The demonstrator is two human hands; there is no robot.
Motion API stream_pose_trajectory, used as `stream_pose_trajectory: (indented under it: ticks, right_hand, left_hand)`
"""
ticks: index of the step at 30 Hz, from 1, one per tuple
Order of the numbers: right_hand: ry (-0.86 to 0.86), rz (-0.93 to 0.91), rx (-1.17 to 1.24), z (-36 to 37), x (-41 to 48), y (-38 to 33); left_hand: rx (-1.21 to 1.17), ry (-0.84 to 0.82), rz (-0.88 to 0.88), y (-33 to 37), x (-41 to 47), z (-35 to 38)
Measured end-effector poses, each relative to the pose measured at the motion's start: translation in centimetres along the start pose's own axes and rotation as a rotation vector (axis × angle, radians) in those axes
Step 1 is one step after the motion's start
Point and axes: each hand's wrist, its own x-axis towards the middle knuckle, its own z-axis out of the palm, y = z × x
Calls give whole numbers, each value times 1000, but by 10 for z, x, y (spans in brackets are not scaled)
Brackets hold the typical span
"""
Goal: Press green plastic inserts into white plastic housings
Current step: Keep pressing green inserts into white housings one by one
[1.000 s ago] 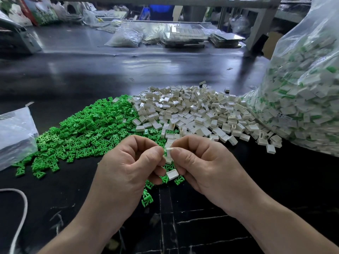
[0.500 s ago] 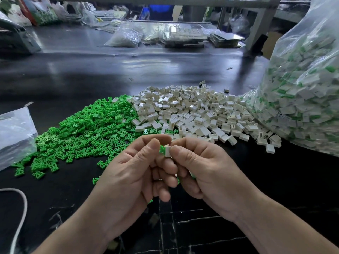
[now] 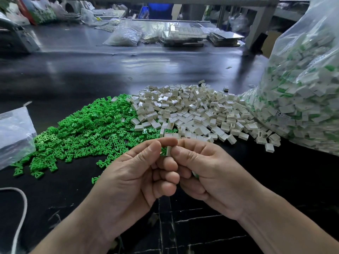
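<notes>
Left hand [image 3: 132,178]: is pinching the green insert [image 3: 163,150] between thumb and forefinger.
Right hand [image 3: 207,173]: is pinching the white housing [image 3: 169,150] at its fingertips.
Insert and housing: are touching each other between both thumbs, above the black table [image 3: 275,180].

Dark glossy surface [image 3: 128,70] mirrors pale light; left of the grey post [image 3: 260,24], stacked trays [image 3: 183,36] and clear bags [image 3: 124,36].

hands [image 3: 132,180] pinching, green insert [image 3: 163,151] — white housing [image 3: 169,150]
</notes>
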Motion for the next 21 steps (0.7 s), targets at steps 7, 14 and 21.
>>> stream_pose_trajectory:
  ticks: [7, 14, 21]
  right_hand:
    - [-36, 36, 5, 0, 0, -4]
    - [13, -7, 14, 10, -2, -4]
    - [10, -37, 33, 13, -5, -5]
  left_hand:
    - [20, 41, -6, -1, 0, 1]
    - [-42, -12, 69, -8, -3, 5]
    - [-55, -40, 102, -12, -2, 6]
